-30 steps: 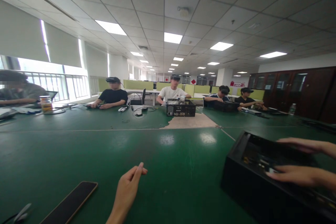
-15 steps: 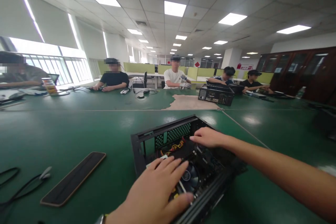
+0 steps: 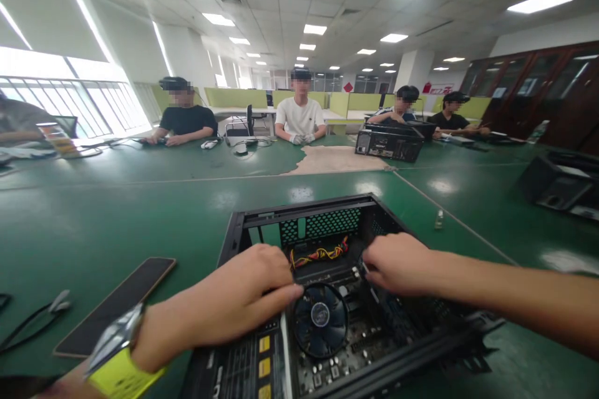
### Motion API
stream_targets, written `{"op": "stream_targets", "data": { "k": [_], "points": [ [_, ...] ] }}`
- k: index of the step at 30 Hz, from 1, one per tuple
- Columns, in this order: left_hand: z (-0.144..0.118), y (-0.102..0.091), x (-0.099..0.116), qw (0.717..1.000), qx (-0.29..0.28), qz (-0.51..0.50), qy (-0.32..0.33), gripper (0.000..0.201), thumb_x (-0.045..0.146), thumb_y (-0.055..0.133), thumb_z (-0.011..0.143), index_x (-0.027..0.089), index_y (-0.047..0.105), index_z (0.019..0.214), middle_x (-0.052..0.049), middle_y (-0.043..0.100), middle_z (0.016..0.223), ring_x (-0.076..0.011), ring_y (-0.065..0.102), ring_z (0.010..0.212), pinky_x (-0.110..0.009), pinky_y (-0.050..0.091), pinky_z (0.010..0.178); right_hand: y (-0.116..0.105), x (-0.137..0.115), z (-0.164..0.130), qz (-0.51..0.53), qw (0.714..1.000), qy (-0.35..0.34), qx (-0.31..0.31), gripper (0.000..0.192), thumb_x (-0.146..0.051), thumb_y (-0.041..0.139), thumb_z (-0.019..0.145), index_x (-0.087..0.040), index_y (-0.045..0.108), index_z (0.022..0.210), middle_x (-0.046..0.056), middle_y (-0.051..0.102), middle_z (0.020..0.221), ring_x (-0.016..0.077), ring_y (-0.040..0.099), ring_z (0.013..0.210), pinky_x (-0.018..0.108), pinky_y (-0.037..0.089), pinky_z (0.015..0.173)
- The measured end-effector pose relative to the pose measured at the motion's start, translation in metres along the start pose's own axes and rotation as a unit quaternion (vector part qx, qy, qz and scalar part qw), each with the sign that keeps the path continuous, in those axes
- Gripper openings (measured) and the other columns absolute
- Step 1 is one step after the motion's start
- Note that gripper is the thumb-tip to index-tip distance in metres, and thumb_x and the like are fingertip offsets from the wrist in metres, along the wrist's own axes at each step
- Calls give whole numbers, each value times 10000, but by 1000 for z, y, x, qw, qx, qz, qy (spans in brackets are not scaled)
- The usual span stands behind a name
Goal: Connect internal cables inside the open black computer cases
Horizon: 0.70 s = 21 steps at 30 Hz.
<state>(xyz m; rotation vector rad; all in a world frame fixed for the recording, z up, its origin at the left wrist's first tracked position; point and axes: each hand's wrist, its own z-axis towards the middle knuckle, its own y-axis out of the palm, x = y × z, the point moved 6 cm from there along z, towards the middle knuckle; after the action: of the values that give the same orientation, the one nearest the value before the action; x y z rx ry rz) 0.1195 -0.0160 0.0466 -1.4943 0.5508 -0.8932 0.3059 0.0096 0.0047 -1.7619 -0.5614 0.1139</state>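
Note:
An open black computer case [image 3: 299, 212] lies on its side in front of me, its inside facing up. A round cooling fan [image 3: 321, 318] sits on the motherboard [image 3: 337, 374]. My left hand [image 3: 248, 290] reaches over the power supply [image 3: 243, 365], left of the fan, fingers curled down and thumb near the fan's rim. What these fingers grip is hidden. My right hand [image 3: 397, 262] is closed inside the case's right part, beside a dark upright part; its fingertips are hidden. A bundle of red and yellow wires [image 3: 322, 254] lies between the hands.
A dark flat panel [image 3: 116, 305] and a black cable [image 3: 35, 321] lie to the left on the green table [image 3: 178, 218]. A tiny object [image 3: 438, 219] stands to the right. Other computer cases [image 3: 388, 143] and several people sit across the table.
My left hand, spread flat above the case before, has curled its fingers down left of the fan. My right hand has dipped and closed farther right. My view has tilted down.

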Motion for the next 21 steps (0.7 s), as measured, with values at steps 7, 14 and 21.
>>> {"op": "stream_targets", "data": {
  "k": [7,14,21],
  "points": [
    [99,25,3,970,-149,172,-86,268,365,548,761,161,694,855,-124,707,857,-295,669,792,-380,534,649,-29,109,54,138,986,97,19,260,-380,510,783,-219,698,860,38,690,838,171,642,721,252,461,632],
    [113,47,2,973,-134,171,-72,286,373,573,735,149,697,862,-139,714,879,-326,671,823,-442,554,696,71,288,27,111,944,310,7,391,-129,481,762,-134,612,1130,150,643,1054,237,634,872,313,461,707],
    [108,44,-14,972,-140,158,-104,331,410,547,744,158,708,885,-149,713,889,-326,670,830,-453,558,697,149,270,81,84,967,232,59,335,-20,500,683,-177,680,918,123,660,1005,260,601,976,312,410,770]
  ]
}}
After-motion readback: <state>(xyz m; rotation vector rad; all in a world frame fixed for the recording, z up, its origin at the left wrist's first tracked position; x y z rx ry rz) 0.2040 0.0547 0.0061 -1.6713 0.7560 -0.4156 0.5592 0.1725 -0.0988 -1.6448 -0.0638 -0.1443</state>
